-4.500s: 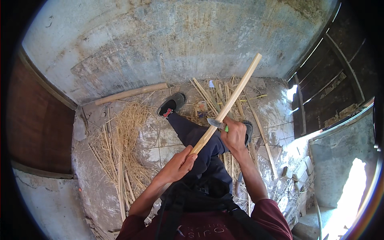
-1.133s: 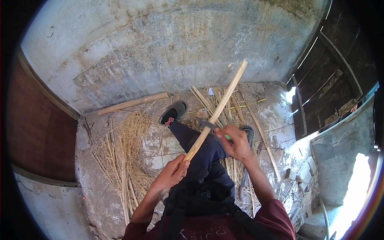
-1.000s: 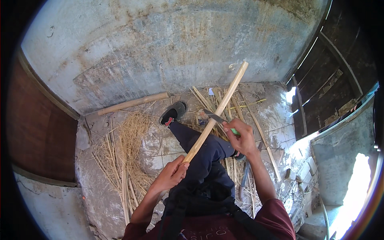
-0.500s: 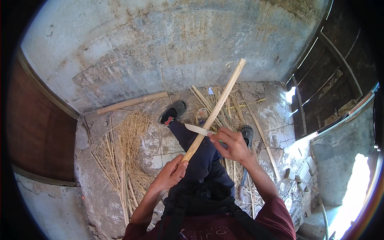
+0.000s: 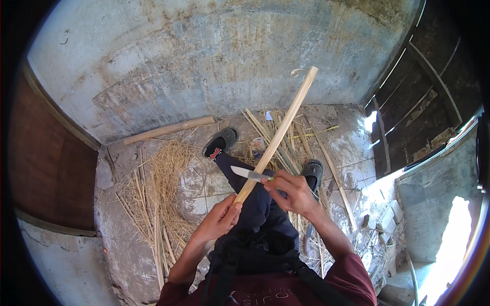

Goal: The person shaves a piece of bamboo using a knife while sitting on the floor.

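Note:
A long, pale strip of bamboo or wood [image 5: 286, 124] slants up and away to the right over my legs. My left hand [image 5: 219, 221] is closed round its near end. In my right hand [image 5: 292, 191] is a knife [image 5: 247, 173] with a broad, light blade and a bit of green at the handle. The blade lies across the strip a short way above my left hand, its tip pointing left. A thin curled shaving [image 5: 297, 73] hangs by the strip's far end. Most of the knife's handle is hidden by my fingers.
A heap of shavings [image 5: 171, 173] and several thin strips lie left on the floor. More split strips [image 5: 263, 131] lie beyond my feet, and a round pole [image 5: 171, 130] rests near the stained wall [image 5: 229, 61]. Broken tile pieces [image 5: 388, 222] are at the right.
The knife has slid down the strip, nearer my left hand. The strip's far end has risen slightly up and to the right; my left hand has barely moved.

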Motion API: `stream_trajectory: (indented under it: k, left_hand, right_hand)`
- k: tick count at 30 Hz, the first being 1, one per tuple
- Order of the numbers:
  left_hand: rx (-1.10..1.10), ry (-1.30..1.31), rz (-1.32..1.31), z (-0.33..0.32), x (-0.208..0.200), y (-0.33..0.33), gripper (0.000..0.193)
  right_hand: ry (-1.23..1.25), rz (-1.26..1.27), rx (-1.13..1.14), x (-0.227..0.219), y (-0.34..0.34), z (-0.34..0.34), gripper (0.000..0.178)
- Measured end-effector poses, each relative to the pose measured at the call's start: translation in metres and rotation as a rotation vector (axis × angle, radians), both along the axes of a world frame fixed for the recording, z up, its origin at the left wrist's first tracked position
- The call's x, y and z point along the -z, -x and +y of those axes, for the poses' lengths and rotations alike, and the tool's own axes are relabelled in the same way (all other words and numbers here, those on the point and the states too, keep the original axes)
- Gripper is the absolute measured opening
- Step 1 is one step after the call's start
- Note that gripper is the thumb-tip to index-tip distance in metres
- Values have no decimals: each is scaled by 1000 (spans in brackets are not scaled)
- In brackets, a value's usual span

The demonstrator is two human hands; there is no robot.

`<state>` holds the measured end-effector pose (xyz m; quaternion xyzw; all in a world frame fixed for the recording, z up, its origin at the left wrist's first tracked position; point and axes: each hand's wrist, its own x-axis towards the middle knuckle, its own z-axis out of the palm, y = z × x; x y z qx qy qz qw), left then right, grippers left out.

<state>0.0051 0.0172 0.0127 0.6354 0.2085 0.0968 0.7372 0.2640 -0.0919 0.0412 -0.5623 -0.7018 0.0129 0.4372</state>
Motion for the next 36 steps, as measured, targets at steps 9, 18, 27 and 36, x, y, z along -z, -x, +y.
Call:
stream_trajectory:
  k: [9,18,27,36]
  left_hand:
    - [-2,34,21,1,-7,3,23]
    - [-2,47,42,-1,11,15,21]
    - [-18,33,113,1,15,20,19]
    - [-8,37,95,-2,18,21,21]
  right_hand:
    - [12,13,-2,-14,-6,1,14]
    - [-100,88,185,4,-63,16,6]
    - [-28,96,219,3,-67,19,8]
    - [44,109,112,7,-53,18,8]
